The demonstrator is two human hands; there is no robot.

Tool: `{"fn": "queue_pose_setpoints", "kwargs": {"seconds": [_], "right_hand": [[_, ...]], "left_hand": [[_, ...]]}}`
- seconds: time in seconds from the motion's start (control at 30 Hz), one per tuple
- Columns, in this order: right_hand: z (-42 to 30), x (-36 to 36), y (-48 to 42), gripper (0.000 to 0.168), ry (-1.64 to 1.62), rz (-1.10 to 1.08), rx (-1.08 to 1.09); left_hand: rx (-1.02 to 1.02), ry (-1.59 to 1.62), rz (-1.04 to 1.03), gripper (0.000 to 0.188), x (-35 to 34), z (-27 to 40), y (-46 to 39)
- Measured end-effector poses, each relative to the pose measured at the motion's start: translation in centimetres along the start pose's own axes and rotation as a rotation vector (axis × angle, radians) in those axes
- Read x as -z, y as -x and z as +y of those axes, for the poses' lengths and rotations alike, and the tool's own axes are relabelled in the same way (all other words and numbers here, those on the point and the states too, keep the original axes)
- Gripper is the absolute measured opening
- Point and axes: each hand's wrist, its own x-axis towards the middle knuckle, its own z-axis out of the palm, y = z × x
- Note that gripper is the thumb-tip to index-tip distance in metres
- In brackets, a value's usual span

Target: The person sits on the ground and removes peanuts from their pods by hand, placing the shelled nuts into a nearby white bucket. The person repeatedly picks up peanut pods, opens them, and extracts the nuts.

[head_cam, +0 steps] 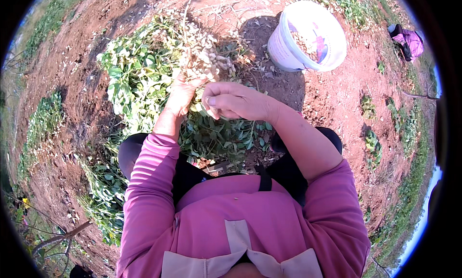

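Observation:
My left hand (182, 94) grips the stems of a pulled peanut plant just under its roots. A thick cluster of unshelled peanuts (205, 58) hangs about the roots, above and right of that hand. My right hand (234, 100) is right beside it, below the cluster, with its fingers curled; whether something small is between them cannot be told. Leafy green peanut foliage (135, 72) spreads to the left of my left hand and beneath both hands. A white plastic bucket (288, 47) with loose peanuts (305, 45) inside stands on the soil at the upper right.
More cut or pulled plants (108, 191) lie at the lower left. A bare branch (68, 236) sticks up near the lower left edge. Reddish soil (335, 94) with dry leaf bits surrounds my bent knees. A pink and black bundle (409, 43) lies at the far right.

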Motion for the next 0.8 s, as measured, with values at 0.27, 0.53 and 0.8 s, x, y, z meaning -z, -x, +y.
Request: {"fn": "queue_pose_setpoints", "kwargs": {"seconds": [0.27, 0.53, 0.8], "right_hand": [[3.2, 6.6, -0.8, 0.025, -0.006, 0.598, 0.084], [2.9, 4.3, -1.2, 0.034, 0.952, 0.625, 0.033], [0.7, 1.5, -0.3, 0.025, 0.547, 0.189, 0.137]], "left_hand": [[-0.004, -0.129, -0.165, 0.034, -2.0, 0.7, 1.7], [0.006, -0.167, -0.203, 0.033, -1.5, -0.3, 1.9], [-0.021, -0.074, 0.108, 0.030, -0.2, 0.0, 0.1]]}}
